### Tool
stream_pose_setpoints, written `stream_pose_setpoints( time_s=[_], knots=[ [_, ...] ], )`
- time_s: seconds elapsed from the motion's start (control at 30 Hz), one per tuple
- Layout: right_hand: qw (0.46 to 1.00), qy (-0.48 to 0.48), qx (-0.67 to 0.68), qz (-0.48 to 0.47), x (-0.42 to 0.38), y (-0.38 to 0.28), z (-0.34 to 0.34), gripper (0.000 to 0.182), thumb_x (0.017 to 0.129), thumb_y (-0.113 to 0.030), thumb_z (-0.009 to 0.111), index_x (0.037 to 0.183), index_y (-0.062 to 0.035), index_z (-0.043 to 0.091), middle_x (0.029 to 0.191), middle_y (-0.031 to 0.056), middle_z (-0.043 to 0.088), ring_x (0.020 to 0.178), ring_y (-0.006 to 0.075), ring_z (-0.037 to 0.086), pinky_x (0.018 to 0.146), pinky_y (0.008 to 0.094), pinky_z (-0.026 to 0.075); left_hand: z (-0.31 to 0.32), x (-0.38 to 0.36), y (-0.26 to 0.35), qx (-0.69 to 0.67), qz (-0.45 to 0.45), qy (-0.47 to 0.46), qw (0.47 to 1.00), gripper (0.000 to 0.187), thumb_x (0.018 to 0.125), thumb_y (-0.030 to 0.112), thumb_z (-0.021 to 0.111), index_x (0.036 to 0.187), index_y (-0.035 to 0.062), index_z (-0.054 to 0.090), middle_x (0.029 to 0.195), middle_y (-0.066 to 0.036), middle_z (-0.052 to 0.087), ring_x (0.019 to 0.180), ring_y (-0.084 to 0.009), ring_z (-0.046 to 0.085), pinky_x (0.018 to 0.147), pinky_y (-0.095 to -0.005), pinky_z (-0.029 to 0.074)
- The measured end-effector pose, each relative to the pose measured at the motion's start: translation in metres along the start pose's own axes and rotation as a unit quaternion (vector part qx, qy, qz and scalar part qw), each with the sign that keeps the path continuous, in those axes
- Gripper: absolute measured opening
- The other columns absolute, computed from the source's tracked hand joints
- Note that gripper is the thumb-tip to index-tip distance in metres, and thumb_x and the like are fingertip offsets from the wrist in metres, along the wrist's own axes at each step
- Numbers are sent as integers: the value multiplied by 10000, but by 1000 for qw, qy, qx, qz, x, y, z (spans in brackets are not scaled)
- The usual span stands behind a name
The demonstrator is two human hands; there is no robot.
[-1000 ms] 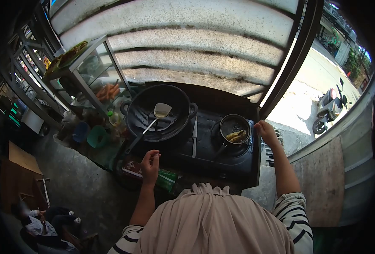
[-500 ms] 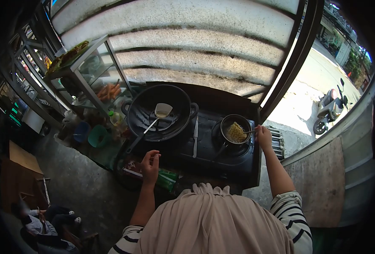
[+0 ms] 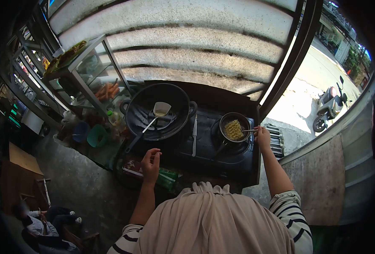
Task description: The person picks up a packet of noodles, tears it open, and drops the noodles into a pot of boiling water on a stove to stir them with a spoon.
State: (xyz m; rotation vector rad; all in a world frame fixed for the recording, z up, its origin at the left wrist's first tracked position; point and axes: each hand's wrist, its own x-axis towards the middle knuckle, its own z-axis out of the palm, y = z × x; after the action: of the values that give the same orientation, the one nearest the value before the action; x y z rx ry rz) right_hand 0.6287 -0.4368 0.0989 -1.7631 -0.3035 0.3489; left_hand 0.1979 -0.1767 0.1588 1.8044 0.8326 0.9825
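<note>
My right hand (image 3: 263, 137) is closed round the thin handle of a metal utensil (image 3: 250, 130), whose head is hidden in the noodles. A block of yellow instant noodles (image 3: 233, 129) sits in a small dark saucepan (image 3: 243, 117) on the stove's right burner. My left hand (image 3: 150, 164) hovers in front of the stove with its fingers loosely bent, thumb apart, and nothing visible in it. Beyond it, a large black wok (image 3: 177, 95) on the left side holds a ladle (image 3: 151, 122) with a pale, wide head. A knife (image 3: 194, 137) lies on the stove between the pans.
The black gas stove (image 3: 204, 116) stands against a slatted wall. To its left are a glass display case (image 3: 90, 70), a teal tub (image 3: 97, 136) and a blue bowl (image 3: 81, 131). Green packets (image 3: 167, 179) lie below its front edge. A person (image 3: 43, 226) sits at lower left.
The noodle block has turned and shifted slightly left in the saucepan, and more of the utensil's handle shows. My left hand stays almost where it was.
</note>
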Motion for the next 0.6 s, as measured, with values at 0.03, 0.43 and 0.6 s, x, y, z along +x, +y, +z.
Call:
stream_pose_setpoints(
  time_s=[0.03,0.43,0.6],
  knots=[
    [998,14,-59,-27,-3,-5,2,343,1011,-318,459,923,-51,654,612,26,575,469,100,530,433,247,406,0,0,-1,-4,-5,-4,1000,130,934,93,564,1027,62,649,895,-33,679,754,-96,609,666,-234,476],
    [930,101,-305,-177,-6,-23,21,285,949,-289,520,872,-57,665,747,189,656,751,397,641,655,470,482,-3,0,0,-3,3,6,1000,130,933,82,563,1029,62,648,894,-28,676,753,-87,602,665,-227,473],
    [918,89,-344,-178,-15,-38,23,302,950,-289,510,836,-45,645,753,196,655,767,403,639,655,490,479,-5,-1,1,-2,-13,5,1000,128,931,81,565,1025,61,649,893,-29,679,750,-84,600,662,-226,473]
  ],
)
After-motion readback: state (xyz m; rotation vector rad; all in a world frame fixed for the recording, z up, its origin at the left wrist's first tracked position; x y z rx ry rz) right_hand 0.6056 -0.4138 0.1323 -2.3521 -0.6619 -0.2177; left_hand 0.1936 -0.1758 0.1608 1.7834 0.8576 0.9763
